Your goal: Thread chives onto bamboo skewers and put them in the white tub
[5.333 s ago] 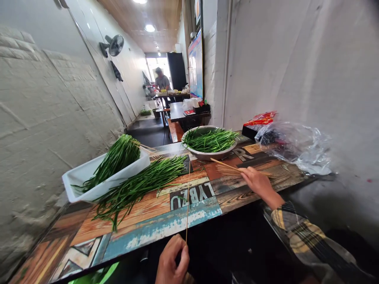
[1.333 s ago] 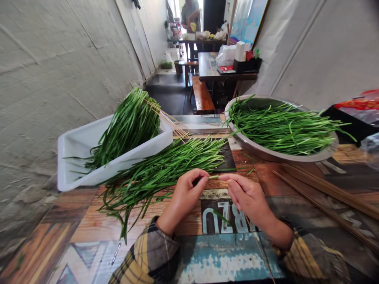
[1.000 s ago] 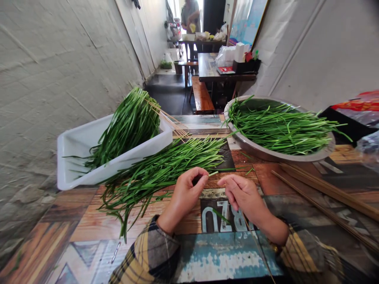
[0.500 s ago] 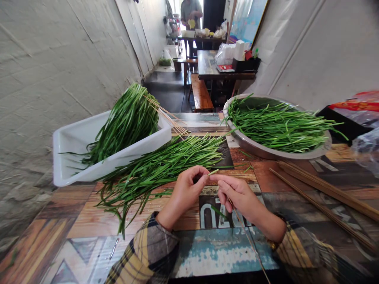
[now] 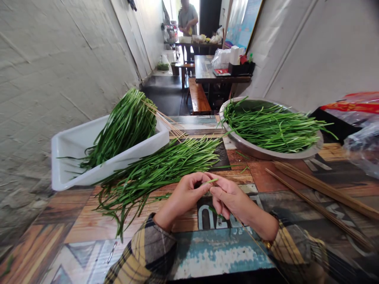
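Note:
My left hand (image 5: pixel 184 194) is closed, pinching a green chive stalk (image 5: pixel 212 181) whose pale cut end pokes past the fingertips. Touching it from the right, my right hand (image 5: pixel 237 199) is closed around a thin bamboo skewer (image 5: pixel 257 242) that slants down toward the table's front edge. The skewer's tip is hidden between the fingers. Just beyond my hands lies a loose pile of chives (image 5: pixel 168 161), cut ends to the right. A white plastic tray (image 5: pixel 59 169) at the left holds a thick bundle of chives (image 5: pixel 124 126) with skewers (image 5: pixel 170 124) sticking out.
A metal basin (image 5: pixel 266 153) full of chives stands at the back right. Bare skewers (image 5: pixel 322 185) lie on the right side of the patterned table (image 5: pixel 79 221), near a plastic bag (image 5: pixel 365 146). Beyond are a bench (image 5: pixel 199 96), another table (image 5: pixel 204 67) and a person (image 5: pixel 188 21).
My hands have come closer together, the right fingers now meeting the left at the chive's end. The view has shifted slightly. In the background the person's arms have moved.

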The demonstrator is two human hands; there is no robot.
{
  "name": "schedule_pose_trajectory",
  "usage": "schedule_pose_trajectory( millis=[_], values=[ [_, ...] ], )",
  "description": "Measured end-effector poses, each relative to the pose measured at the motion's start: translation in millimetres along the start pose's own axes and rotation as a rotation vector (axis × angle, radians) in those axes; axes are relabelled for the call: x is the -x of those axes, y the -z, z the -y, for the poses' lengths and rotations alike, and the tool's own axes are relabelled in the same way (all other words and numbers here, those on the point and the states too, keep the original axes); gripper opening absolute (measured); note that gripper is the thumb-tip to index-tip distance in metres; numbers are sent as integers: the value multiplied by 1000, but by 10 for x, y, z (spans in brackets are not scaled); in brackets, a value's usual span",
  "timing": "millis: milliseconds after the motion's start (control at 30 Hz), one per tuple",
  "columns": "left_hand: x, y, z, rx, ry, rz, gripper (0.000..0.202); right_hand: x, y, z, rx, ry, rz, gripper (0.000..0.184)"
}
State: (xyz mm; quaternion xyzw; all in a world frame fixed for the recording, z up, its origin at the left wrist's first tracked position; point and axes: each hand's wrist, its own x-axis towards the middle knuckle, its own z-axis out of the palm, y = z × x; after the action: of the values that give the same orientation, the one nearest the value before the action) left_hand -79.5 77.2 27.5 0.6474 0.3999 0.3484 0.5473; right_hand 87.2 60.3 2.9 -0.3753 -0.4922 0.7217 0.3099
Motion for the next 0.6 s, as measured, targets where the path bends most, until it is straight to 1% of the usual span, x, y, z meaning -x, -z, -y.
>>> schedule_pose_trajectory(
  millis=[100,167,233,300,367,500,600],
  values=[
    [-1,8,38,-75,-9,-62,25,-13,-5,-7,24,21,-28,62],
    [-4,13,60,-139,-1,-138,23,-21,-4,-23,88,55,-100,54],
    [-8,14,74,-166,13,-191,23,-27,2,-41,202,109,-194,44],
    [-10,8,81,-155,22,-212,22,-29,13,-54,313,170,-272,37],
    [-10,2,85,-131,31,-222,20,-29,24,-55,378,206,-322,32],
    [-8,5,88,-89,44,-269,18,-17,31,-33,414,212,-381,29],
    [-7,16,84,-73,44,-276,17,1,21,-27,423,260,-369,30]
  ],
)
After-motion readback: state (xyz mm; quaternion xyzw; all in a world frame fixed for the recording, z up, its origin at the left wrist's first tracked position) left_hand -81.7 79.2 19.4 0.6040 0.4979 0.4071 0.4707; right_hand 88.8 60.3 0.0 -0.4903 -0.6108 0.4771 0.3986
